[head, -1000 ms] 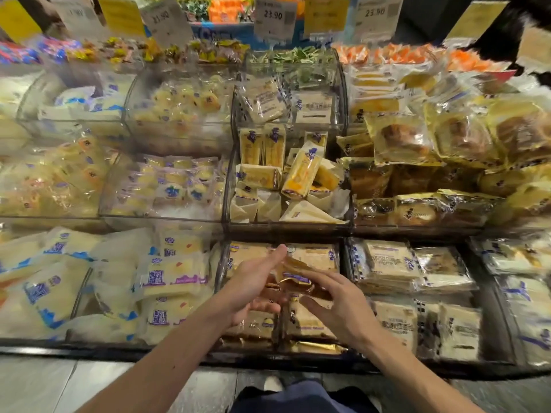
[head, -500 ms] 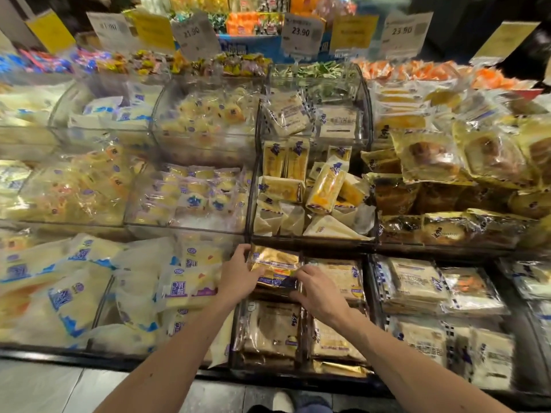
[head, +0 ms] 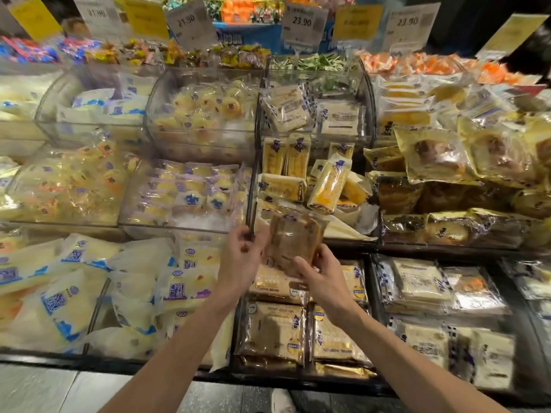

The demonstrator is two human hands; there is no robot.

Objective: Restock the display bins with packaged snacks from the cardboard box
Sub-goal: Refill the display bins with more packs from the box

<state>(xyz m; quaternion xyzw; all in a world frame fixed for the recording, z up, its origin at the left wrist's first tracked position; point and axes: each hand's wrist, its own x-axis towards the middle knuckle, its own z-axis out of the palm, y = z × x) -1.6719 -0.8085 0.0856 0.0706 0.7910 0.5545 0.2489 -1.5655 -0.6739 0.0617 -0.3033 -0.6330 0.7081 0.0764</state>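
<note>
Front bin (head: 298, 379), black, directly below my hands: flat brown-and-gold packets (head: 274, 332), face up, stacked in rows.

To its left: white packets (head: 59, 299) with blue print, heaped loosely.

To its right: pale square packets (head: 417, 281) in clear wrap, stacked.

Behind it, one tier up: clear bin (head: 368, 93) of yellow cake packets (head: 325, 186), some upright, some tipped over.

Far behind it: price signs (head: 301, 22) on stands, two reading 23.90.

In front of it, on the grey floor (head: 44, 389): toe of a shoe (head: 281, 402).

Above its back edge: one brown packet (head: 293, 242), clear-wrapped, held upright, hiding part of the yellow cake packets.

My left hand (head: 241, 263): fingers curled on the brown packet's left edge; blurred.

My right hand (head: 325, 278): thumb across the lower front, fingers behind the lower right corner, gripping.

Both my forearms reach in over the front bin's rim.
</note>
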